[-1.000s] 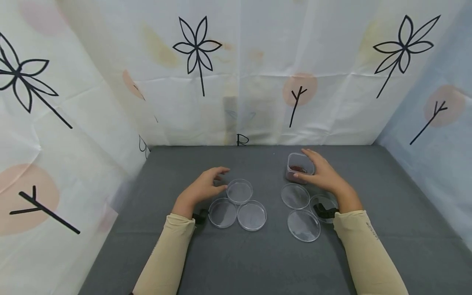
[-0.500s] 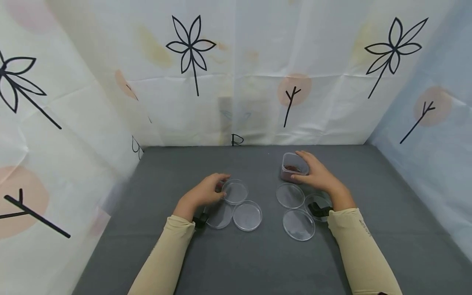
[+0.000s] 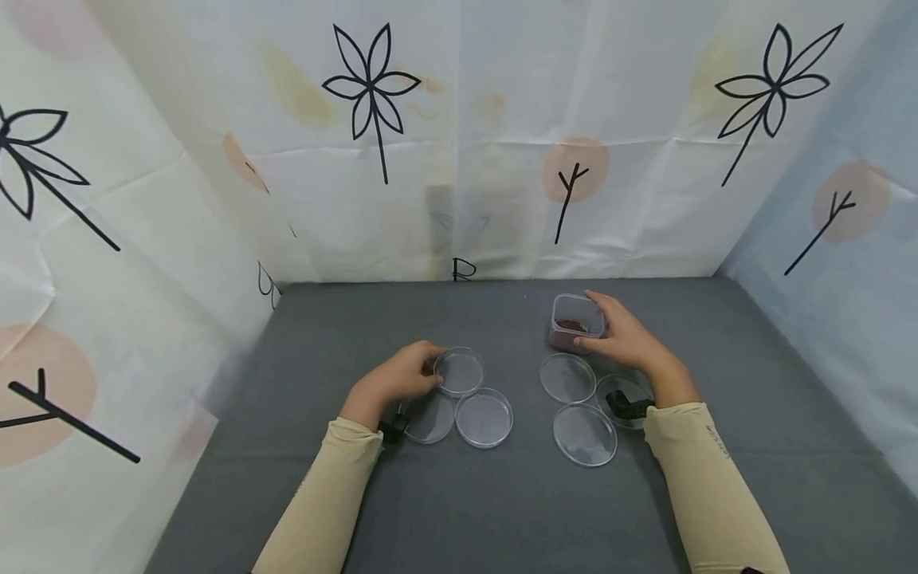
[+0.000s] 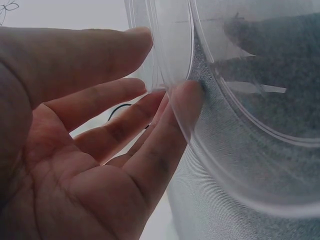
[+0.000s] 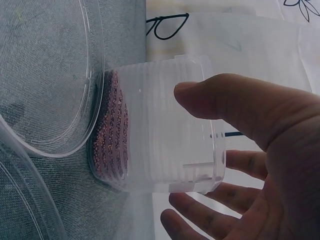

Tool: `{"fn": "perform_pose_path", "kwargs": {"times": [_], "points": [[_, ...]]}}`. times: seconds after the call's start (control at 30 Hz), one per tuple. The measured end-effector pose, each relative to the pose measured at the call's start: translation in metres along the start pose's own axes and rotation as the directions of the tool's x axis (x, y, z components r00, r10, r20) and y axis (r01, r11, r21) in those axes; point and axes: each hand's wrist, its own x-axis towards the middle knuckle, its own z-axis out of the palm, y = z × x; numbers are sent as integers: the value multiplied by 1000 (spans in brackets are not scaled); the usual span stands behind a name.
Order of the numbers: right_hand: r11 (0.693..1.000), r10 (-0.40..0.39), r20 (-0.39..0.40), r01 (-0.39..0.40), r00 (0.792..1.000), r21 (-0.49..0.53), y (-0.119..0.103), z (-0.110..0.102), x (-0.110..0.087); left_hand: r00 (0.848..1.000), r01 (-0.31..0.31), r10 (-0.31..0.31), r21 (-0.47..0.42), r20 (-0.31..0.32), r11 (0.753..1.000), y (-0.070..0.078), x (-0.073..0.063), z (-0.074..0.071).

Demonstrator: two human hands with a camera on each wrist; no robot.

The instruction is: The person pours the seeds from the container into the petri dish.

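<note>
My left hand (image 3: pixel 400 376) is at the left edge of the back petri dish (image 3: pixel 462 371) in the left group. In the left wrist view its thumb and fingers (image 4: pixel 142 42) pinch the clear rim. At the back right, a square clear plastic container (image 3: pixel 570 336) stands upright on the grey cloth. Small reddish-brown grains (image 5: pixel 111 132) cover its bottom. My right hand (image 3: pixel 634 343) grips this container from the right, thumb on the near side and fingers around the far side.
Two more petri dishes (image 3: pixel 484 418) touch the held one from the front. Right of them, three clear round dishes (image 3: pixel 584 435) lie clustered before the container, one partly under the right wrist's black camera (image 3: pixel 626 405). A printed white curtain (image 3: pixel 502 96) walls the back and sides.
My left hand has moved slightly forward and down onto the back dish, and its fingers have closed on the rim. The right hand stays at the container. The head view has shifted slightly.
</note>
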Motion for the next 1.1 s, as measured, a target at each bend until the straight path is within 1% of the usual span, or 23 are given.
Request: {"fn": "perform_pose_path", "kwargs": {"times": [0.13,0.27,0.37,0.5,0.6,0.8,0.93,1.1], "points": [[1000,17,7,-17,1000,-9,2,-1,0,1000,10,-10,-6,7,1000,0,1,0],[998,47,11,-47,999,33,2,-1,0,999,35,-35,-26,7,999,0,2,-1],[996,66,3,-66,998,65,1,-1,1,999,36,-36,-19,-8,999,0,2,-3],[995,93,-33,-92,995,26,0,0,1,999,19,-19,-4,-25,1000,-2,3,-3],[994,105,-71,-106,992,-13,-2,1,1,999,28,-29,-24,-38,999,-2,5,-2],[997,71,-112,-75,991,-29,-10,5,0,996,80,-83,-59,-40,995,-2,6,2],[999,27,-139,-32,990,-36,-17,10,2,995,90,-92,-65,-39,994,-2,6,4],[999,-21,-184,12,983,-48,-26,16,4,995,94,-97,-70,-33,993,-1,5,4]]}}
